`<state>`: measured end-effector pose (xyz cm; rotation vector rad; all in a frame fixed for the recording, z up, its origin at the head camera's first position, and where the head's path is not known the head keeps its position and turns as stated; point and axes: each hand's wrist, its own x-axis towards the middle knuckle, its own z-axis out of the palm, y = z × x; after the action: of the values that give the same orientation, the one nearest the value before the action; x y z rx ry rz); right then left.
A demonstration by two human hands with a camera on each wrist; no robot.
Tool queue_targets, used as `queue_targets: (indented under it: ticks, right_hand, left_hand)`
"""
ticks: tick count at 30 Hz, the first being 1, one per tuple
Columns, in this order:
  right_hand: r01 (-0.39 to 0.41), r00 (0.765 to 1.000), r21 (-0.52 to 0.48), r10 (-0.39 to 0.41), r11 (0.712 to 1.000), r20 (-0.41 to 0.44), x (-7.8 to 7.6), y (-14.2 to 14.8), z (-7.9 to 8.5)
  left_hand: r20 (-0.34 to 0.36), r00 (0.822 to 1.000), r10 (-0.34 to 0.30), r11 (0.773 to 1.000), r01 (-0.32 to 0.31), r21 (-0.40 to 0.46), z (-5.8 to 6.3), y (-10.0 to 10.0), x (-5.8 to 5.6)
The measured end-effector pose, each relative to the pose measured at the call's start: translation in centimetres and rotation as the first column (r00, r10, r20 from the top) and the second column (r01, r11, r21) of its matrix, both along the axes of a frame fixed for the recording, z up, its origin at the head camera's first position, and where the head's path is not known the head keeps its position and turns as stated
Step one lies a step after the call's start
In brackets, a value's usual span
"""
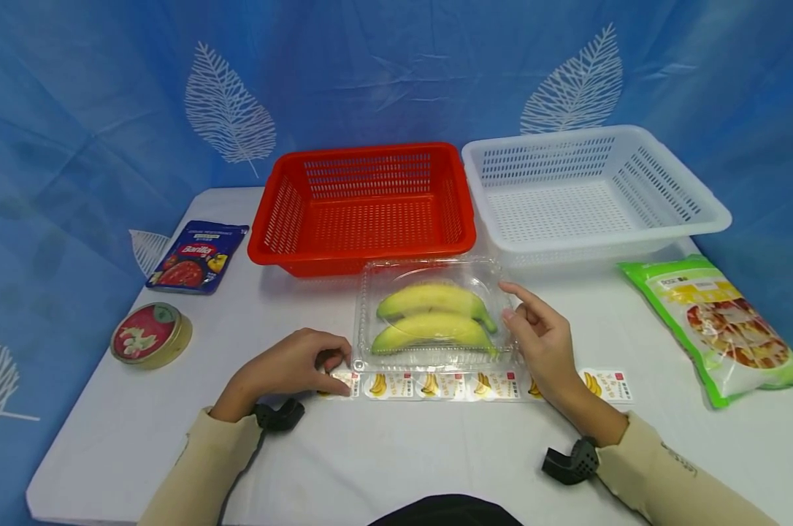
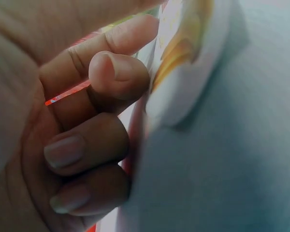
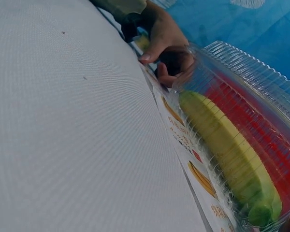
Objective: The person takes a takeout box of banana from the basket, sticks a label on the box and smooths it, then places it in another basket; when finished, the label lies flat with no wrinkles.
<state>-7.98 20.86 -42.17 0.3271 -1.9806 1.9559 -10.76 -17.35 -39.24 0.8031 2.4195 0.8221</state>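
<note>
A clear plastic clamshell box [image 1: 429, 361] with its lid down holds two yellow-green bananas [image 1: 436, 332]. Under its front edge runs a strip of banana-picture labels [image 1: 439, 386]. My left hand [image 1: 298, 363] is at the strip's left end, thumb on a label and bent index finger by the box's front left corner, a gap between them. The left wrist view shows the other fingers curled beside a label [image 2: 176, 63]. At the box's right side, my right hand [image 1: 542, 343] has its index finger stretched out and its thumb touching the edge, the other fingers folded.
Behind the box stand a red basket [image 1: 364, 259] and a white basket [image 1: 587, 237]. On the left lie a blue Barilla pouch [image 1: 198, 257] and a round tin [image 1: 150, 334]. A green food bag [image 1: 725, 321] lies at the right table edge.
</note>
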Motion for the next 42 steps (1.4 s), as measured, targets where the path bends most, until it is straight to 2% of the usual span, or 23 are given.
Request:
queue_targets:
  ticks: [7,14,22,29,36,42]
  right_hand:
    - [-0.013,1.0,-0.025,0.012,1.0,-0.028,0.0,0.0,-0.1]
    - [-0.026,0.999,-0.037,0.025,0.999,-0.031,0.0,0.0,-0.2]
    - [-0.01,1.0,-0.005,0.01,1.0,-0.008,0.1,0.1,0.0]
    - [-0.031,0.999,-0.029,0.03,0.999,-0.031,0.0,0.0,-0.1]
    - [-0.046,0.998,-0.038,0.045,0.998,-0.034,0.0,0.1,0.0]
    - [-0.049,0.999,-0.03,0.049,0.998,-0.008,0.0,0.2,0.1]
  left_hand:
    - [0.015,1.0,0.004,1.0,-0.004,0.001,0.1,0.0,0.1]
    - [0.056,0.998,-0.004,0.999,0.002,0.049,0.0,0.1,0.1]
    - [0.035,0.999,-0.011,0.999,0.01,0.044,0.0,0.2,-0.1]
    - [0.052,0.999,-0.012,0.998,0.009,0.06,0.1,0.1,-0.1]
    - [0.077,0.996,0.036,0.993,-0.044,0.106,0.2,-0.6,-0.2]
    - [0.078,0.995,0.07,0.979,-0.084,0.188,0.6,-1.2,-0.2]
